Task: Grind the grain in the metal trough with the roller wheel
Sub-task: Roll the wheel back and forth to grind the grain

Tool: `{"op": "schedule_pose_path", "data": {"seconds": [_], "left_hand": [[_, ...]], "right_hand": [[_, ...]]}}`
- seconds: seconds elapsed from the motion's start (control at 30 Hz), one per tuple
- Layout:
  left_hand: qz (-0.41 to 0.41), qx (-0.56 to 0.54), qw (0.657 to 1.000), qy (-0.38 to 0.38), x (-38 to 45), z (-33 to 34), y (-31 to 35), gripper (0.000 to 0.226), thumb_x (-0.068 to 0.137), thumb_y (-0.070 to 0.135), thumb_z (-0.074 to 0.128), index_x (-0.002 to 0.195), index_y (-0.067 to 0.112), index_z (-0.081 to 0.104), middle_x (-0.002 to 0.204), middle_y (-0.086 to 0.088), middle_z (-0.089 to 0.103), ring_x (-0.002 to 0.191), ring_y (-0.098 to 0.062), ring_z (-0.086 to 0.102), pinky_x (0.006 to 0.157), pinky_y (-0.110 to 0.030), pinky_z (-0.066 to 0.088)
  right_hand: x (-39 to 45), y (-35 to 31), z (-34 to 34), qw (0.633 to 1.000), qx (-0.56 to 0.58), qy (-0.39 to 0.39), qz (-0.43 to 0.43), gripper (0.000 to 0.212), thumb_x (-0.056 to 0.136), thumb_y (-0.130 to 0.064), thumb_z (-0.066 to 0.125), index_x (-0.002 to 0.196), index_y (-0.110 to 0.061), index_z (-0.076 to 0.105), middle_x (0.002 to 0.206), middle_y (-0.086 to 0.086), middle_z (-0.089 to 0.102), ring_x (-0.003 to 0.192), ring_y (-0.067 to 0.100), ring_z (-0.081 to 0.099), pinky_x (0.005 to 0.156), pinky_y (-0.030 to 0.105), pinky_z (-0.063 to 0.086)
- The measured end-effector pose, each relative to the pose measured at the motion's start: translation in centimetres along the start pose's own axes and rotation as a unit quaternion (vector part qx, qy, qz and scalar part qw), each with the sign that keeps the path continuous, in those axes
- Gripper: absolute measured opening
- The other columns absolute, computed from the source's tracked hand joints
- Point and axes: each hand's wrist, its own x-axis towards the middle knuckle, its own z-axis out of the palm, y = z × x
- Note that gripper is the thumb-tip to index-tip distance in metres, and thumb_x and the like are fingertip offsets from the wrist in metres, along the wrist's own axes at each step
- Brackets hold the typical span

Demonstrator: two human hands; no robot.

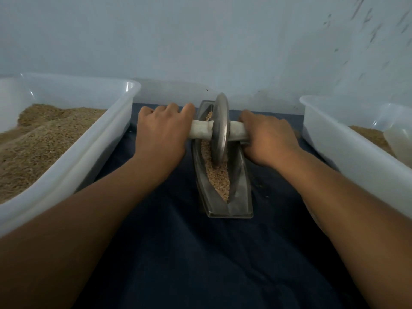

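A boat-shaped metal trough [240, 197] lies lengthwise on a dark blue cloth, with tan grain [219, 177] along its groove. A metal roller wheel [221, 128] stands upright in the groove near the trough's middle to far part, on a white-wrapped axle handle [200, 129]. My left hand [161, 132] grips the left end of the handle. My right hand [268, 139] grips the right end. The handle's ends are hidden inside my fists.
A large translucent plastic tub [107, 139] of tan grain stands at the left. Another tub [334, 134] at the right holds grain and a clear plastic scoop [399, 139]. A pale wall [200, 41] rises right behind the trough. The blue cloth [200, 253] spreads toward me.
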Motion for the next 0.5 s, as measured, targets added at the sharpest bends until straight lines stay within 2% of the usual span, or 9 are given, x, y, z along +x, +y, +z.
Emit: {"op": "schedule_pose_path", "data": {"seconds": [0.13,0.23,0.4,0.5], "left_hand": [[-0.005,0.005,1.0,0.01,1.4,0.8,0.2,0.024,0.084,0.009,0.061,0.104,0.018,0.052,0.092,-0.006,0.058,0.077,-0.028,0.057,0.071,-0.038,0.031],[-0.006,0.007,1.0,0.01,2.4,1.3,0.1,0.025,0.084,0.01,0.063,0.105,0.016,0.053,0.097,-0.009,0.057,0.079,-0.03,0.057,0.073,-0.038,0.029],[-0.015,0.007,1.0,0.02,3.6,1.6,0.2,0.022,0.083,0.006,0.061,0.102,0.014,0.053,0.095,-0.01,0.056,0.075,-0.028,0.051,0.072,-0.038,0.028],[-0.018,0.0,1.0,0.011,3.9,2.1,-0.1,0.023,0.082,0.006,0.063,0.101,0.015,0.054,0.094,-0.009,0.056,0.073,-0.026,0.048,0.072,-0.038,0.028]], "right_hand": [[1.2,0.7,0.4,1.0,0.016,-0.014,0.006,0.033,0.084,-0.027,0.07,0.108,-0.02,0.049,0.091,0.003,0.06,0.077,0.027,0.051,0.062,0.035,0.037],[2.4,0.9,0.6,0.999,0.012,-0.028,0.024,0.031,0.083,-0.029,0.071,0.106,-0.022,0.05,0.08,-0.002,0.048,0.075,0.025,0.046,0.053,0.032,0.028],[4.2,1.2,0.5,0.996,0.022,-0.082,0.039,0.023,0.084,-0.031,0.07,0.094,-0.03,0.05,0.084,-0.003,0.052,0.078,0.023,0.049,0.061,0.032,0.035],[5.1,0.9,0.3,0.994,0.001,-0.102,0.04,0.02,0.084,-0.03,0.07,0.097,-0.031,0.054,0.088,-0.002,0.056,0.079,0.024,0.052,0.061,0.031,0.036]]}}
